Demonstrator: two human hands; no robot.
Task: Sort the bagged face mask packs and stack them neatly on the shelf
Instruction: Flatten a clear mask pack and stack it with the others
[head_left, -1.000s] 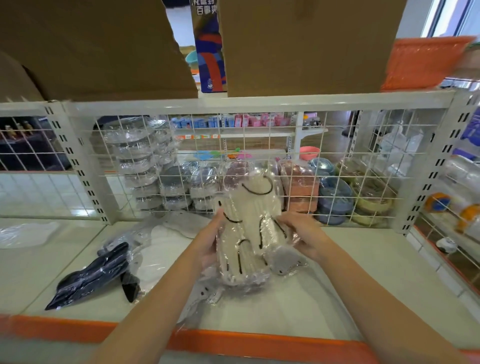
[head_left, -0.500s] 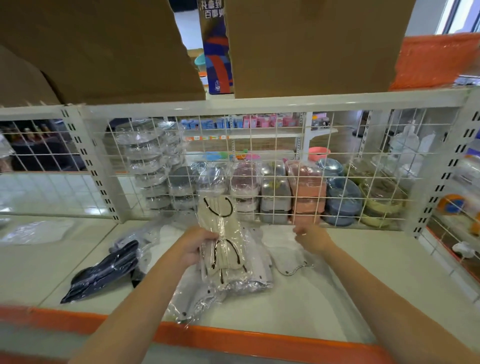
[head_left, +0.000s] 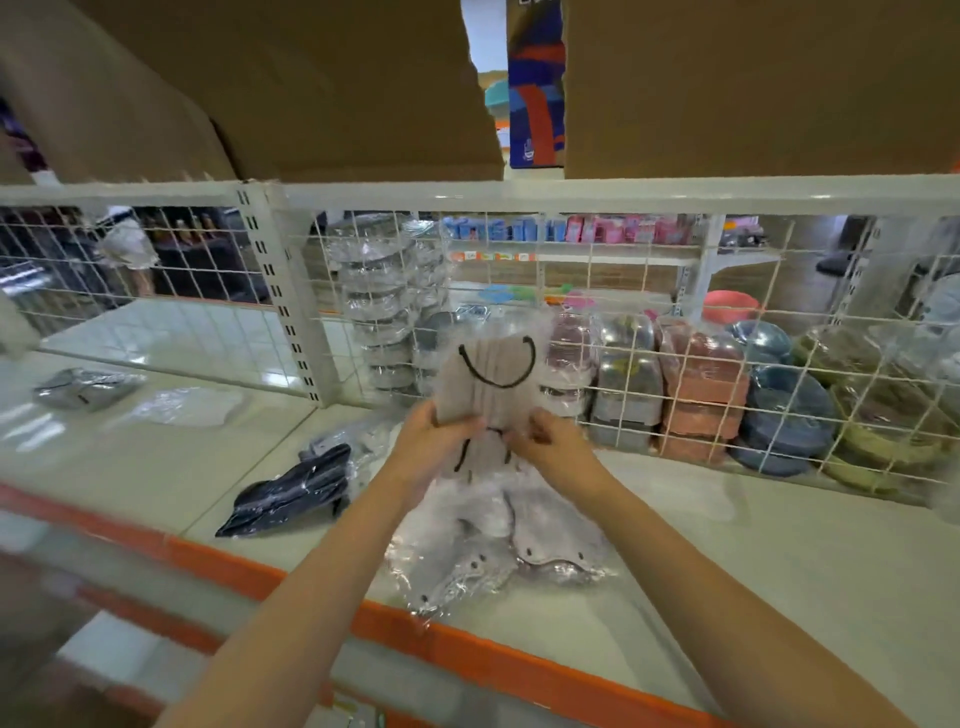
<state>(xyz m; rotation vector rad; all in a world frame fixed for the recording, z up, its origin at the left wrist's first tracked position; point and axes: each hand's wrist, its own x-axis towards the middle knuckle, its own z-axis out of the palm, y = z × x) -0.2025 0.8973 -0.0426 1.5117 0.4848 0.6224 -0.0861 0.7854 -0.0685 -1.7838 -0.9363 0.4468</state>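
Note:
I hold a clear bag of beige face masks with black ear loops (head_left: 493, 376) upright above the shelf (head_left: 779, 561). My left hand (head_left: 431, 441) grips its lower left edge and my right hand (head_left: 550, 441) grips its lower right. Below my hands lie more bagged pale masks (head_left: 498, 551) in a loose pile near the shelf's front. A bag of black masks (head_left: 291, 488) lies to the left of the pile. Further left, on the neighbouring shelf section, rest a grey mask bag (head_left: 85, 387) and a clear, pale bag (head_left: 189, 405).
A white wire grid (head_left: 675, 332) closes the shelf's back; stacked bowls and wrapped containers stand behind it. An orange rail (head_left: 519, 660) edges the shelf front. Cardboard boxes (head_left: 311, 88) sit overhead. A white upright post (head_left: 291, 291) divides the sections.
My right hand has come back to the beige mask bag, and both hands have lifted it higher and upright. The view has shifted to the left, showing more of the neighbouring section.

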